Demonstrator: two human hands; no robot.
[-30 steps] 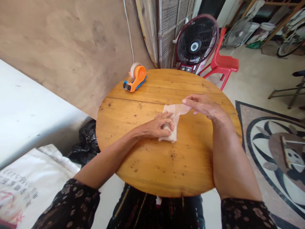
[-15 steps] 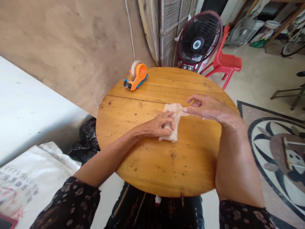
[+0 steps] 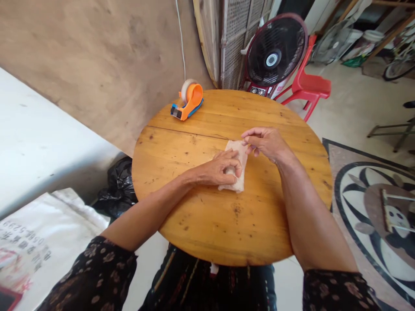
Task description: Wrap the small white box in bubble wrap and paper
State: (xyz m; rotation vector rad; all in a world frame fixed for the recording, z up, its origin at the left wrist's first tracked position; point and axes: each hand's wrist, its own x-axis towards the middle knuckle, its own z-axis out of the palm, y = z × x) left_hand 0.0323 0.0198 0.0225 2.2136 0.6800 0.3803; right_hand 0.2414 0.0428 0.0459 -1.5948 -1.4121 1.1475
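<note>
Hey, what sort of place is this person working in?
Likely a home workroom or storage corner: a round wooden table with a tape dispenser, a floor fan and red plastic chair behind it, and a printed sack by the bare wall.

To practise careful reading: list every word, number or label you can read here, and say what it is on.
White sack: dark print, upside down, too blurred to quote.
Fan control panel: marks too small to read.
Tape dispenser: no text visible.
</note>
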